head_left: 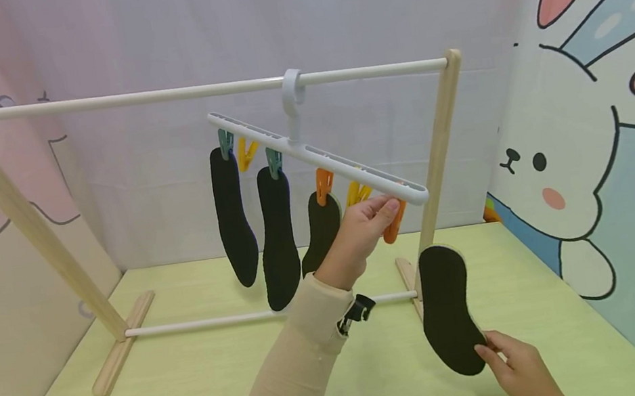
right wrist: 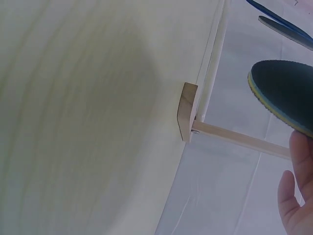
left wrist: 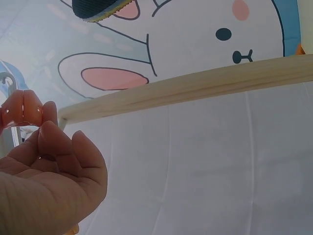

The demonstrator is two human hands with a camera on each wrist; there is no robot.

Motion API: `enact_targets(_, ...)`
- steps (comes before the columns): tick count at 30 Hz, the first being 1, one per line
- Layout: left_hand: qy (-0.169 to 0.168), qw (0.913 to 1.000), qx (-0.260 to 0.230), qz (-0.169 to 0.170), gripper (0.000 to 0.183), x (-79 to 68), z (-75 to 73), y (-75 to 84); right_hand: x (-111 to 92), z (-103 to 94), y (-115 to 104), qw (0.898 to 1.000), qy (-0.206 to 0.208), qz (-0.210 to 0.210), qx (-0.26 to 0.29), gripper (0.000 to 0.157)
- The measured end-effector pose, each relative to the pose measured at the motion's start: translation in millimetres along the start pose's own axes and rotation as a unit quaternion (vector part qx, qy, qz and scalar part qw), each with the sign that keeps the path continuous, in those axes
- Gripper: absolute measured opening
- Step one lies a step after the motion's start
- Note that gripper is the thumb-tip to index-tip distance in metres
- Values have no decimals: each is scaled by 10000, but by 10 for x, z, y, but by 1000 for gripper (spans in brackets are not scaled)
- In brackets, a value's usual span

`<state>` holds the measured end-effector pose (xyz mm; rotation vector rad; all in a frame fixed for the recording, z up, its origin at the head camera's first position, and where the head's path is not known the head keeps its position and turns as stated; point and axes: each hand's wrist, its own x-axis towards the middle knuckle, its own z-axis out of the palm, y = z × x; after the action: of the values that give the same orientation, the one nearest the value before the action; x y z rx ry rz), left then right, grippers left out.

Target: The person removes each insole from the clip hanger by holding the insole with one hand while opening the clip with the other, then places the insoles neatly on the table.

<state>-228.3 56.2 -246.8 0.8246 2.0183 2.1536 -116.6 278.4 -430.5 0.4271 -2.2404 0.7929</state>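
My left hand (head_left: 361,236) is up at the right end of a white hanger (head_left: 337,164). Its thumb and fingertips pinch an orange clothespin (head_left: 395,222), which also shows in the left wrist view as an orange clip (left wrist: 22,108). Lower right, my right hand (head_left: 517,363) pinches the bottom edge of a black insole (head_left: 448,308) held upright, apart from the clothespin. In the right wrist view, this insole (right wrist: 286,93) shows a yellowish, layered edge. Three more black insoles hang from the hanger: one far left (head_left: 232,217), one beside it (head_left: 278,238), and one partly behind my left arm (head_left: 319,228).
The hanger's hook (head_left: 292,89) goes over the white top bar (head_left: 112,101) of a wooden rack (head_left: 24,214). Green clothespins (head_left: 274,162), another orange one (head_left: 325,186) and yellow ones (head_left: 246,154) hang along it. The rack stands on a pale yellow-green table (head_left: 199,393).
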Motion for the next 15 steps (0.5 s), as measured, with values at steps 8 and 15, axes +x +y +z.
enact_targets(8, -27, 10000, -37, -44, 32, -1, 0, 7, -16, -19, 20, 10000, 23, 37, 22, 8)
enact_targets(15, -53, 10000, 1, -75, 33, -3, -1, 7, -21, -41, 12, 9998, -42, 160, -83, 7)
